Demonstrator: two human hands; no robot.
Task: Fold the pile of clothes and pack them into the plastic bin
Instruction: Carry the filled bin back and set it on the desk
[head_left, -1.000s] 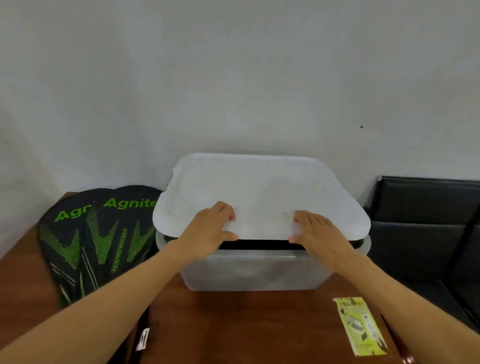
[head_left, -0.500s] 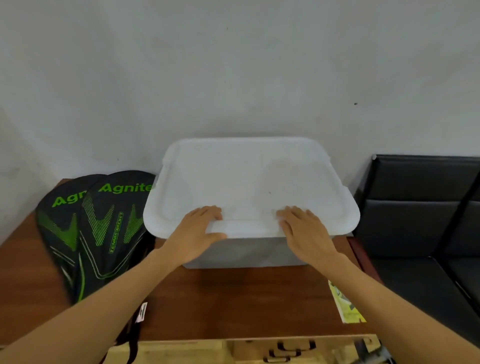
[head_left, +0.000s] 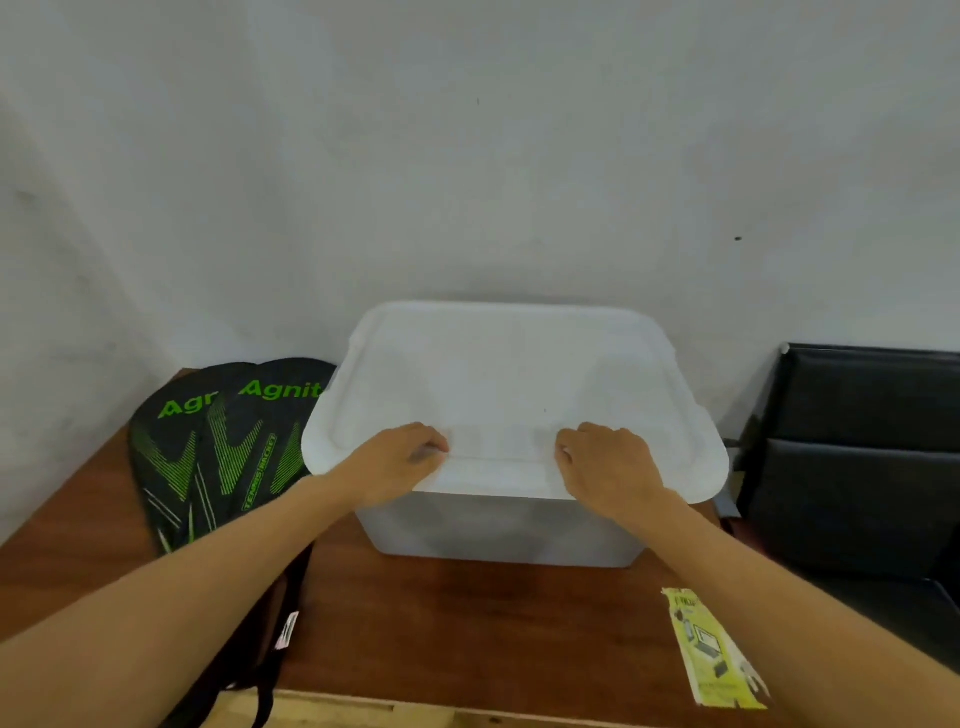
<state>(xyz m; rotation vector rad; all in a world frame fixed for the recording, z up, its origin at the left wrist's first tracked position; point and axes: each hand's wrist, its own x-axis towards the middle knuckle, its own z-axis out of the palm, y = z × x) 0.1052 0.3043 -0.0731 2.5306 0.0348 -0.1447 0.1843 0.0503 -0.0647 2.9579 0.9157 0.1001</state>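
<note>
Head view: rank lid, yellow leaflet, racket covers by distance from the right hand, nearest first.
1. lid: directly under the right hand, touching it.
2. yellow leaflet: front right, beside the right forearm.
3. racket covers: far left, past the bin.

- The left hand (head_left: 395, 462) is resting knuckles-up on the near part of the lid (head_left: 509, 374), left of the lid's middle. Its fingers are curling under, and their tips are pressing down on the lid's top.
- The right hand (head_left: 608, 467) is mirroring it right of the lid's middle. Its fingers are curling the same way, and the heel of the hand is lying over the lid's near rim.
- The two hands are sitting apart, with a bare strip of lid between them.
- The left forearm (head_left: 182, 597) and right forearm (head_left: 779, 597), both bare, are reaching toward the lid from the near side and converging on it.
</note>
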